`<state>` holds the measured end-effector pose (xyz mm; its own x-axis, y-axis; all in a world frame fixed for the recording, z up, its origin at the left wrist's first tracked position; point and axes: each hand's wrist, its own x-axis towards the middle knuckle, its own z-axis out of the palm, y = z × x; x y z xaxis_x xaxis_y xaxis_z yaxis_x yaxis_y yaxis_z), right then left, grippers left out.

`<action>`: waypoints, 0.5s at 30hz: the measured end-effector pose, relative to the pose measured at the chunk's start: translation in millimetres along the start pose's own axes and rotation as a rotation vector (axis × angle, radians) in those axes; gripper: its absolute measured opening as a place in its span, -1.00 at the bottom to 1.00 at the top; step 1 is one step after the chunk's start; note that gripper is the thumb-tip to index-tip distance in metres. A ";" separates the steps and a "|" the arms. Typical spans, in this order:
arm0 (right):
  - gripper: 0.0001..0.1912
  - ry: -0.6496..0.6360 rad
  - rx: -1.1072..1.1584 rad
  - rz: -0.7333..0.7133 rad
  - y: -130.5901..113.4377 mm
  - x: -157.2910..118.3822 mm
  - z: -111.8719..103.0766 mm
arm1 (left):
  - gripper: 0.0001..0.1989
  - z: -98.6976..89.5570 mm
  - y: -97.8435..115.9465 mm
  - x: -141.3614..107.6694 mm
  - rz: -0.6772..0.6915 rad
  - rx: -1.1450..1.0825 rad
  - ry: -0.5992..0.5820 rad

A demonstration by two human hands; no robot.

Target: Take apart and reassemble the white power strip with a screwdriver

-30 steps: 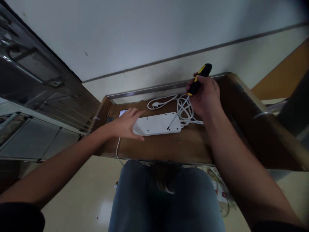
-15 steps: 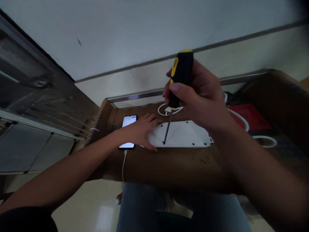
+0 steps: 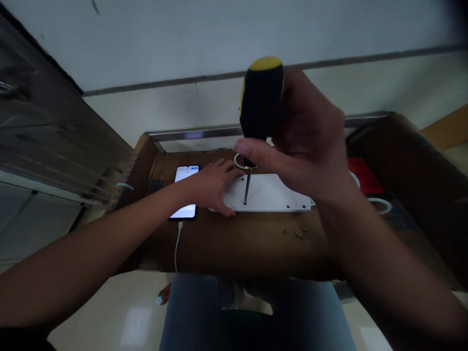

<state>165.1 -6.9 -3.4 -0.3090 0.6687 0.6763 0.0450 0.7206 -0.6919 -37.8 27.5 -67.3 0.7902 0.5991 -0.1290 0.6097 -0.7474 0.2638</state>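
My right hand (image 3: 307,141) is wrapped round the handle of a black and yellow screwdriver (image 3: 261,97), held nearly upright. Its metal tip meets a hole near the front left of a long white panel (image 3: 270,192) lying on brown cardboard. Across the panel's left end rests my left hand (image 3: 215,187), fingers spread and thumb at the front edge. More holes show along the panel; its back right part is hidden behind my right hand. Several small screws (image 3: 300,234) lie in front of the panel.
A lit phone (image 3: 186,212) with a white cable (image 3: 177,246) lies left, partly under my left forearm. At the right are a red object (image 3: 363,175) and white cable loops (image 3: 380,205). Raised cardboard sides (image 3: 409,156) and a metal rail (image 3: 197,133) border the surface.
The screwdriver has become more upright, its tip still at the same hole, and my right hand has turned around the handle. The camera view has shifted slightly. My left hand stays on the panel.
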 end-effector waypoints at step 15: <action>-0.50 0.052 -0.022 0.048 7.2 -8.2 -20.5 | 0.15 -1.3 -14.9 4.7 0.051 -0.026 0.011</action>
<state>187.4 -3.4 -8.8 -0.2561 0.7107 0.6553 0.0798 0.6911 -0.7183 -43.3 41.8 -70.6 0.8192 0.5639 -0.1045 0.5670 -0.7692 0.2946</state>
